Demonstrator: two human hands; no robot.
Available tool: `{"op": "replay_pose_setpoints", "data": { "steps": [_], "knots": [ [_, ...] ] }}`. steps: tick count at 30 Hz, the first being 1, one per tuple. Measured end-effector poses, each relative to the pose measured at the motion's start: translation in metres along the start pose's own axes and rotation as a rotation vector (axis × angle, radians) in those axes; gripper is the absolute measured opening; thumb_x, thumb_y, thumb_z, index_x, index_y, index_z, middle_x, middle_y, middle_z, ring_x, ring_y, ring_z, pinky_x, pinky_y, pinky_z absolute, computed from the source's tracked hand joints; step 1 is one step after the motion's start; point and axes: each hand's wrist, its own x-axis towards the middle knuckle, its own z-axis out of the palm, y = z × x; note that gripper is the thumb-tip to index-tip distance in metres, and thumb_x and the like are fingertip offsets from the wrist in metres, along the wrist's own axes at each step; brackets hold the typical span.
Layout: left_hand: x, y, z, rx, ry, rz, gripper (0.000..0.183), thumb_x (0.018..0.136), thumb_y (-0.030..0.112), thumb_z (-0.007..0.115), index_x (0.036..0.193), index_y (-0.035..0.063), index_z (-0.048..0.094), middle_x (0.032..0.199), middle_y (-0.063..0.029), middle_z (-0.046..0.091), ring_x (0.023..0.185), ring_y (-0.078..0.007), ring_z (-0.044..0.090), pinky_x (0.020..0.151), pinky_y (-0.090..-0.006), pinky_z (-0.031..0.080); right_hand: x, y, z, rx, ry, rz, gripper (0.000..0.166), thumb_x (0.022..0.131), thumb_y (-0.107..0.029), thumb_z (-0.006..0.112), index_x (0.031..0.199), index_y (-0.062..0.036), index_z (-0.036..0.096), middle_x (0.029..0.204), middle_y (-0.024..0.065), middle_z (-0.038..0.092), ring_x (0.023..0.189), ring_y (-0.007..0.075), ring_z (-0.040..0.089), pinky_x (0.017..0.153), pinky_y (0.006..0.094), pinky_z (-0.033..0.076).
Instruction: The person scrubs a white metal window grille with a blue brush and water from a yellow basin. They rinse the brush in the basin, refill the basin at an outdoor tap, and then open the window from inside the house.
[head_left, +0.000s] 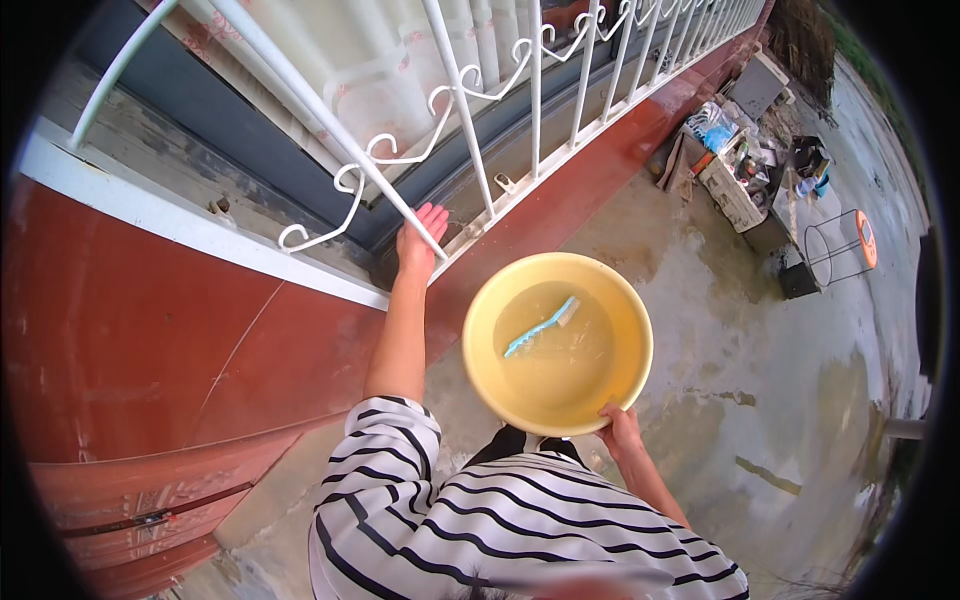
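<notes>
A round yellow plastic basin (480, 352) is held out in front of me, with shallow, slightly murky water inside. In the water lies a light-blue scrubbing brush (534, 330) with pale bristles. My right hand (622, 433) grips the basin's near right rim, thumb over the edge. Stretched forward, my left hand (421, 238) reaches to the corner of the white metal window grille (535, 97). Its fingers extend flat beside and behind a slanting bar, over the window ledge (469, 191); whether it touches the bar is unclear. It appears to hold nothing.
Red tiled wall (187, 322) runs below the grille, with a patterned curtain (390, 67) behind the window. A cluttered foam box (731, 191) and a wire stand with an orange top (865, 238) stand on the wet concrete floor (697, 480). A red door panel (142, 510) is lower left.
</notes>
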Motion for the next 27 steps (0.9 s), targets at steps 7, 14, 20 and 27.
{"op": "replay_pose_setpoints", "data": {
  "steps": [7, 14, 20, 27],
  "knots": [
    [-0.128, -0.105, 0.012, 0.4, 0.071, 0.0, 0.028, 0.098, 0.018, 0.047, 0.117, 0.0006, 0.058, 0.106, -0.0109, 0.064, 0.101, -0.0192, 0.06, 0.087, -0.0315, 0.048, 0.004, 0.005, -0.008, 0.019, 0.011, -0.038, 0.037, 0.077, -0.002, 0.051, 0.109, 0.0165, 0.048, 0.102, 0.0236, 0.059, 0.088, 0.0368, 0.065, 0.075, 0.0469, 0.059],
    [-0.112, -0.21, 0.009, 1.546, -0.245, 0.056, 0.026, 0.09, 0.023, 0.051, 0.093, 0.0003, 0.064, 0.095, -0.023, 0.064, 0.09, -0.0395, 0.061, 0.082, -0.0496, 0.048, 0.004, 0.0, 0.008, -0.025, -0.027, 0.007, 0.036, 0.077, -0.002, 0.051, 0.109, 0.0157, 0.048, 0.102, 0.0231, 0.059, 0.088, 0.0362, 0.065, 0.074, 0.047, 0.059],
    [-0.134, -0.181, 0.029, 1.292, -0.176, 0.097, 0.035, 0.091, 0.03, 0.048, 0.078, 0.0009, 0.061, 0.077, -0.0214, 0.062, 0.073, -0.0378, 0.062, 0.067, -0.0474, 0.047, -0.001, 0.006, -0.002, -0.005, 0.005, -0.015, 0.036, 0.077, -0.002, 0.051, 0.108, 0.0154, 0.048, 0.101, 0.0236, 0.06, 0.087, 0.0359, 0.065, 0.073, 0.0474, 0.06],
    [-0.107, -0.214, -0.01, 0.775, 0.383, -0.082, 0.033, 0.093, 0.025, 0.045, 0.079, -0.0008, 0.059, 0.077, -0.0167, 0.064, 0.07, -0.0331, 0.062, 0.064, -0.0439, 0.05, 0.009, 0.013, 0.006, -0.088, -0.048, -0.006, 0.037, 0.077, -0.002, 0.052, 0.111, 0.0144, 0.049, 0.1, 0.024, 0.06, 0.087, 0.0357, 0.066, 0.073, 0.0468, 0.06]
  ]
}}
